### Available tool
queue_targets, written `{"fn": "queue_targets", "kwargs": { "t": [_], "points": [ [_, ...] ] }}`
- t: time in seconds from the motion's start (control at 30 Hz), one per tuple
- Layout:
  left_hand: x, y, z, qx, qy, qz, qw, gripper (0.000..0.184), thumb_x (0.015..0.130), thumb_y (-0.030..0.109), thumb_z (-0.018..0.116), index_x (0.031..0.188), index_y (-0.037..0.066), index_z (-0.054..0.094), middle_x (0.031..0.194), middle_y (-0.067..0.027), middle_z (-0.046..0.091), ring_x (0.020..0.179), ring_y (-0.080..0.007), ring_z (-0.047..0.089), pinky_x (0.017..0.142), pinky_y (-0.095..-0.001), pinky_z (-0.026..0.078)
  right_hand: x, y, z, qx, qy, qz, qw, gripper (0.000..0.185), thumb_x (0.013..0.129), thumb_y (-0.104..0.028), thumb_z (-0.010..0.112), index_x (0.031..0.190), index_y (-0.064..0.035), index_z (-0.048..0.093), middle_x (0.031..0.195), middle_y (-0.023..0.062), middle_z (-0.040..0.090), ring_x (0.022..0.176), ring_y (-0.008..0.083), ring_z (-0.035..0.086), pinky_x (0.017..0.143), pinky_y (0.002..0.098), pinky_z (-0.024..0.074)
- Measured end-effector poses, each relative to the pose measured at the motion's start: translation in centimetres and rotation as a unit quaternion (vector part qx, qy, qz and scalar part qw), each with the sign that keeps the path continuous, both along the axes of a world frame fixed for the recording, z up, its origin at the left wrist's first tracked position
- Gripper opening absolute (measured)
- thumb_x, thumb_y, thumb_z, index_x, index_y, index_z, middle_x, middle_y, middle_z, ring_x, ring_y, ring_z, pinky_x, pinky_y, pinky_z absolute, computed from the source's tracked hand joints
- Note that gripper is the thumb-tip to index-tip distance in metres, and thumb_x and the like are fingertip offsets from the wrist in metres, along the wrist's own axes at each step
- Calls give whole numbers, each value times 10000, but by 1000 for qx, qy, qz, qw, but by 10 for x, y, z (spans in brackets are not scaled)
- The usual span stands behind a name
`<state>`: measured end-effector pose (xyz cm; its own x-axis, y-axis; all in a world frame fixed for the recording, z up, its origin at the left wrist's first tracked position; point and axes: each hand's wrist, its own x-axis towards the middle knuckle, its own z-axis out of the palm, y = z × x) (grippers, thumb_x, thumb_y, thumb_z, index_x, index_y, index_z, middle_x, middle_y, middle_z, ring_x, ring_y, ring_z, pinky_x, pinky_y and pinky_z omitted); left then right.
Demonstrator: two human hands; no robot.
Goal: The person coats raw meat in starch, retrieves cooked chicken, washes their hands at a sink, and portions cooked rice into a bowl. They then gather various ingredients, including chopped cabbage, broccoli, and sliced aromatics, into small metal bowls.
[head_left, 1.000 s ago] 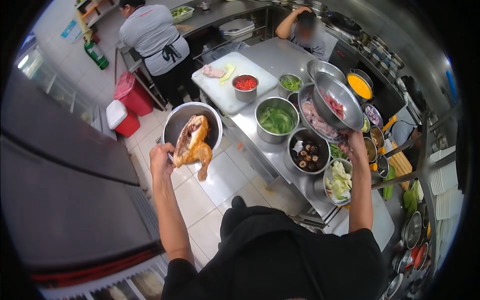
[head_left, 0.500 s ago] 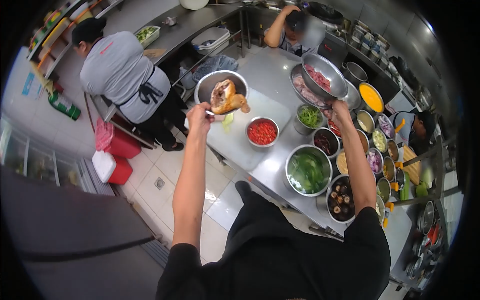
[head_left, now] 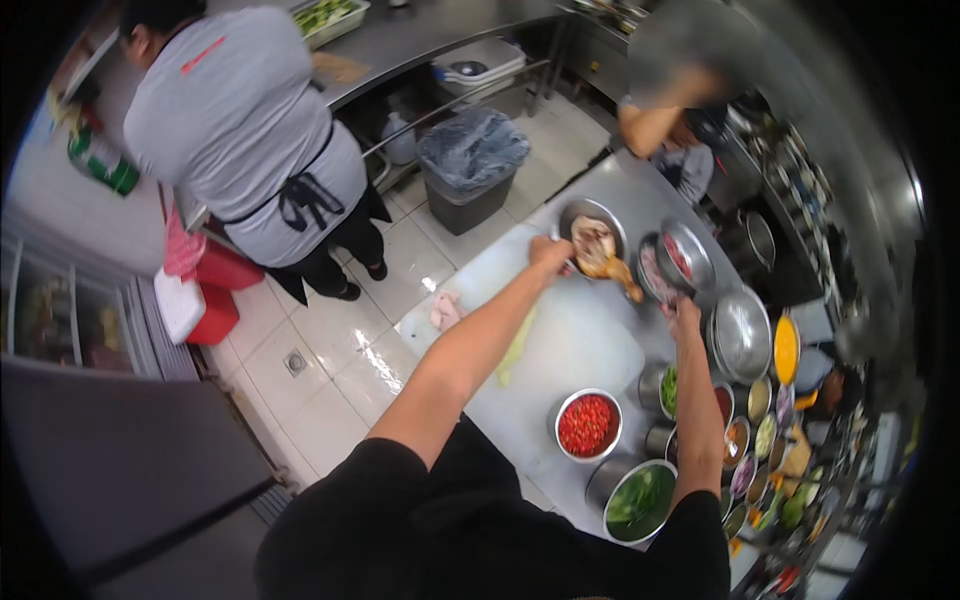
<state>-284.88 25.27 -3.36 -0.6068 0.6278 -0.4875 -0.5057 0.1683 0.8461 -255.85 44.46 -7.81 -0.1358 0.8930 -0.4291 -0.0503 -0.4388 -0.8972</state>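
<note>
Steel table (head_left: 625,195), tiled floor (head_left: 405,255), bin (head_left: 467,203) at 12. Left hand (head_left: 550,256)'s gripping a metal bowl (head_left: 581,211) at 2 o'clock, chicken (head_left: 595,245) patchy brown and pale; right hand (head_left: 684,315)'s clutching meat bowls (head_left: 692,240) near 3.

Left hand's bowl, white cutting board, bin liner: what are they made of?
Bowl: likely stainless steel, smooth; silvery grey with a bright rim.
White cutting board: probably plastic, satin; even white, no wood grain visible, though coated wood can't be excluded.
Bin liner: looks like thin plastic film, glossy; crinkled, with bright highlights.
</note>
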Motion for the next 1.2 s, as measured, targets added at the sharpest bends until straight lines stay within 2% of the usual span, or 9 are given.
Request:
{"fn": "queue_targets", "kwargs": {
  "t": [0.2,0.27,0.3,0.33,0.53,0.73,0.83,0.93,1.2],
  "points": [
    [-18,5,-14,61,-135,-218,965,272,747,83,647,800,-163,544,714,-253,582,593,-356,635,460,-434,560,11,-7,5,20,-86,246,965,332,812,-91,522,1121,31,521,1024,149,569,866,312,581,773,391,526],
    [-36,-38,8,45,-93,-286,953,285,811,129,618,802,-143,534,751,-228,571,636,-328,627,489,-451,554,0,-41,41,346,-404,449,718,347,834,-150,497,1119,47,513,1045,179,561,912,357,557,791,418,521],
    [-47,-70,14,76,-85,-311,943,273,820,142,615,826,-121,544,757,-220,574,643,-314,625,500,-433,557,3,-22,29,113,-199,202,952,356,825,-160,494,1102,65,494,1012,200,542,913,368,542,793,455,517],
    [-58,-105,20,106,-75,-337,933,262,828,155,612,849,-100,553,763,-211,576,650,-301,623,511,-416,559,18,-3,12,-156,43,-85,983,368,817,-169,490,1084,84,474,979,221,522,914,379,528,795,492,512],
    [-180,-371,41,82,-70,-388,915,247,850,194,593,976,-18,568,829,-119,603,751,-232,640,564,-363,551,-89,-152,120,184,-114,-128,968,204,847,-179,529,952,-5,544,721,47,504,538,145,440,464,262,359],
    [-360,-521,34,42,-10,-208,977,256,864,206,573,1028,10,578,876,-120,623,764,-222,641,588,-325,541,-301,-388,143,142,16,34,989,187,886,-236,551,1003,-93,577,518,-76,355,348,16,279,286,172,212],
    [-443,-567,50,20,25,-117,993,275,858,231,602,1027,14,584,885,-119,631,769,-212,640,592,-321,539,-424,-516,168,21,-73,186,980,391,894,-396,556,608,-188,388,453,-93,275,318,23,238,283,195,156],
    [-519,-620,40,-40,81,-34,995,294,835,265,624,986,14,609,860,-98,638,741,-188,633,553,-311,531,-512,-590,138,28,-69,322,944,315,884,-304,577,634,-173,437,466,-100,292,333,17,257,297,196,184],
    [-559,-912,-44,-239,57,229,942,246,828,230,579,882,-7,612,762,-91,625,632,-167,581,512,-307,461,-802,-755,112,131,104,622,765,231,759,-242,709,790,-47,588,752,-7,518,736,91,464,681,243,384]
  ]
}}
